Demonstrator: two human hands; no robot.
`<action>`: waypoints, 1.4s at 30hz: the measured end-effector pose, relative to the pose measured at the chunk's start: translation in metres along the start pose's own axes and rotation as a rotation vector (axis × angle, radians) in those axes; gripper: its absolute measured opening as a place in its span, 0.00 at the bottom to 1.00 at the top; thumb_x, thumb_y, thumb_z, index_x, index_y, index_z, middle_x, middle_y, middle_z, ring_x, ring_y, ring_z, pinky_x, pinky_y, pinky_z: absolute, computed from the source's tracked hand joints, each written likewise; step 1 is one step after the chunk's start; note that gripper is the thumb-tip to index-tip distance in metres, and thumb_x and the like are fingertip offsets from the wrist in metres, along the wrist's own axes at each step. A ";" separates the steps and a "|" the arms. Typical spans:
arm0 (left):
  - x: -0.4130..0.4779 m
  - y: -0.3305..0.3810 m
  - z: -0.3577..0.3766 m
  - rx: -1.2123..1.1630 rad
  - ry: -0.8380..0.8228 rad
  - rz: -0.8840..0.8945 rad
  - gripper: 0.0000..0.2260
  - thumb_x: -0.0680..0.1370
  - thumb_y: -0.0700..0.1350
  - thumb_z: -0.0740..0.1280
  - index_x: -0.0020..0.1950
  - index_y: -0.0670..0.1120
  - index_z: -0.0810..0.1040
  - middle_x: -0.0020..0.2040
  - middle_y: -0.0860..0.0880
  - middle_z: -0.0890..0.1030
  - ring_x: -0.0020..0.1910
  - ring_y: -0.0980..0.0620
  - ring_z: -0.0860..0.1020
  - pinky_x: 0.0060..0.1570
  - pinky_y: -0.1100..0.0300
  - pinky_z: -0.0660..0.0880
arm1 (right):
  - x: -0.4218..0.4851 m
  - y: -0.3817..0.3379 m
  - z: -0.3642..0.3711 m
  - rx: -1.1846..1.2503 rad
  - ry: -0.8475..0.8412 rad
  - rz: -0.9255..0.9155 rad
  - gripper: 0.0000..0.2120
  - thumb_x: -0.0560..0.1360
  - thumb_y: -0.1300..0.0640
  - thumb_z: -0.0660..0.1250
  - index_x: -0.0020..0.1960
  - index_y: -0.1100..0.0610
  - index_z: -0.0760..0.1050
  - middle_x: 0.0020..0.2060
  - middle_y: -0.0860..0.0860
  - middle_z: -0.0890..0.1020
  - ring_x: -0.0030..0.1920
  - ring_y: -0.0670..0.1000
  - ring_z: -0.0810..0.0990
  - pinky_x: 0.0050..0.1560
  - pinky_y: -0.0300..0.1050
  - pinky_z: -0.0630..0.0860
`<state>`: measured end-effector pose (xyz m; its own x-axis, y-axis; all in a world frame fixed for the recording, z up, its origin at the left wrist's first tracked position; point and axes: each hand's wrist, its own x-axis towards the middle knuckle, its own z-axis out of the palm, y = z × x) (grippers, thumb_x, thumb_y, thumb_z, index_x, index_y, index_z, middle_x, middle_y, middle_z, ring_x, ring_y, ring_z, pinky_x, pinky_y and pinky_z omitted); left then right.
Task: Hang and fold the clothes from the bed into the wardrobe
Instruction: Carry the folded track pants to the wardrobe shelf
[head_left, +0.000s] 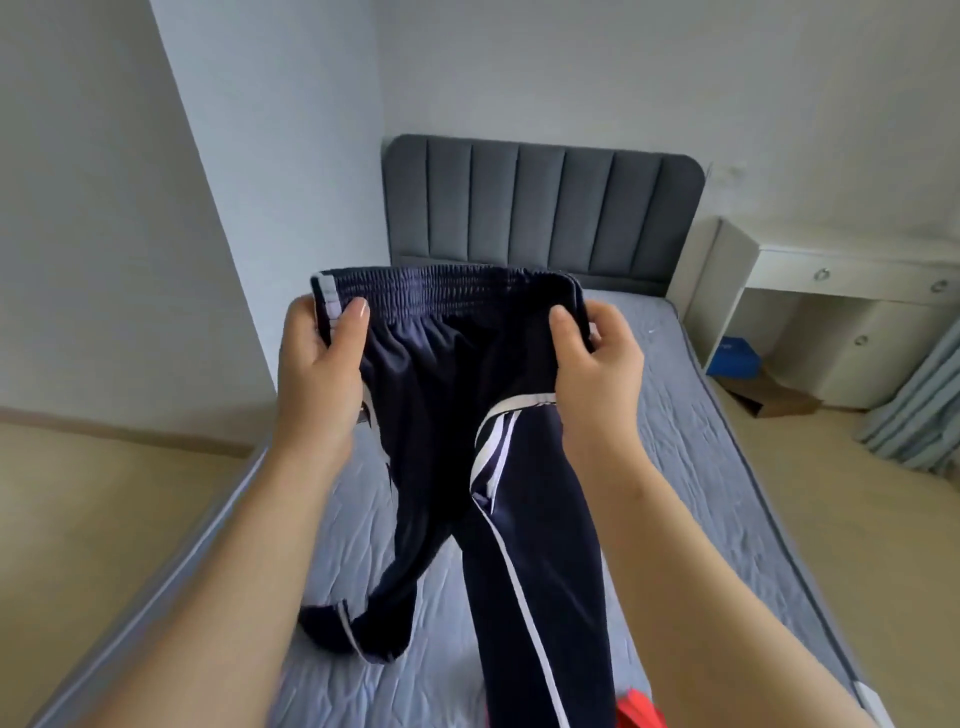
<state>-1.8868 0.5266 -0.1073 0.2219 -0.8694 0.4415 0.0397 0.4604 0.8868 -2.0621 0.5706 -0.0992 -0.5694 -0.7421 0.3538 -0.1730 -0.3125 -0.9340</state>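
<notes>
Above the bed (701, 441) at mid-frame, I saw left grip (317, 374) and right grip (597, 374) holding navy trousers (447, 400) (waistband pinched).

Both bare forearms reach forward and upward, roughly parallel. Left hand (318, 364): thumb laid over the front of the waistband of the trousers (441, 379), fingers curled behind it. Right hand (597, 364): thumb in front, fingers curled, pinching the waistband's opposite end. The hands are level and apart.

1 head-worn view (wide-angle), facing forward-down, close over bed (691, 415)
</notes>
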 end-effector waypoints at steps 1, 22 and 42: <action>0.008 0.012 0.004 -0.031 0.001 0.030 0.04 0.72 0.54 0.63 0.38 0.57 0.72 0.38 0.59 0.73 0.40 0.59 0.72 0.46 0.63 0.69 | 0.006 -0.014 0.001 0.031 0.001 -0.034 0.05 0.77 0.55 0.64 0.42 0.50 0.75 0.34 0.47 0.74 0.33 0.41 0.70 0.37 0.36 0.71; 0.011 -0.023 0.018 0.347 -0.250 -0.206 0.09 0.76 0.44 0.66 0.54 0.44 0.73 0.46 0.51 0.78 0.47 0.52 0.77 0.41 0.62 0.70 | 0.024 0.005 0.006 -0.436 -0.713 0.302 0.27 0.68 0.60 0.74 0.65 0.51 0.70 0.47 0.58 0.81 0.43 0.54 0.82 0.43 0.45 0.79; 0.111 0.127 0.058 0.270 -0.166 0.304 0.08 0.77 0.43 0.65 0.52 0.48 0.66 0.44 0.56 0.72 0.47 0.54 0.70 0.44 0.65 0.64 | 0.095 -0.130 0.025 -0.356 0.067 -0.223 0.15 0.76 0.66 0.52 0.59 0.55 0.66 0.41 0.49 0.73 0.39 0.54 0.75 0.37 0.45 0.69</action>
<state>-1.9135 0.4784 0.0617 0.0236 -0.7285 0.6847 -0.2638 0.6561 0.7071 -2.0736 0.5262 0.0573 -0.5358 -0.6357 0.5558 -0.5577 -0.2278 -0.7982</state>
